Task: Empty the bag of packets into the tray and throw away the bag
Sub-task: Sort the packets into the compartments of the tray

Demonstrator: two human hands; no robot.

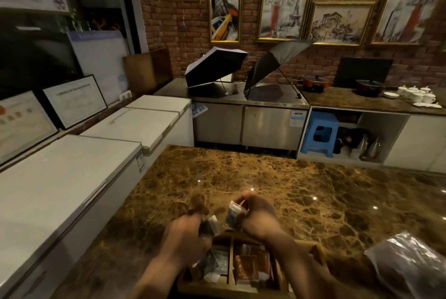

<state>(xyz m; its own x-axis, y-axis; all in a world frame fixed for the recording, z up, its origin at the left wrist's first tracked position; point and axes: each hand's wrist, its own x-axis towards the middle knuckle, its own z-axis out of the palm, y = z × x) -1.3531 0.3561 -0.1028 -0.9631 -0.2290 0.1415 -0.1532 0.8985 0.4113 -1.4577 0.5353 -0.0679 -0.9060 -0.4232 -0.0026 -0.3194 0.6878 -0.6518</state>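
The fingers [241,198] of the right hand [257,214] are being curled shut around a small packet [233,216], which is being pinched above the far edge of the tray [316,254]; printing on that packet is being blurred beyond reading. The left hand [185,228] is being held just beside it, its fingers closed on another packet [209,225], though motion blur is smearing the fingertips. The wooden tray is being partly covered by both forearms; its compartments are being filled with packets [251,265], greyish ones in the left section and brown ones in the right, none with legible text. The clear plastic bag [407,265] is being left lying crumpled on the brown marbled surface [265,178], well apart to the right of the tray. Beyond the surface, two opened umbrellas [214,67] are being rested on a steel counter [248,100], under framed prints on a brick wall; the word "Paris" is being shown on one print [283,15]. White chest freezers [72,173] are being lined along the left, with framed certificates [74,100] propped behind them, their writing too small to read. A blue stool [322,133] is being kept under the far counter, where pots [316,82] and white cups [420,96] are being stored
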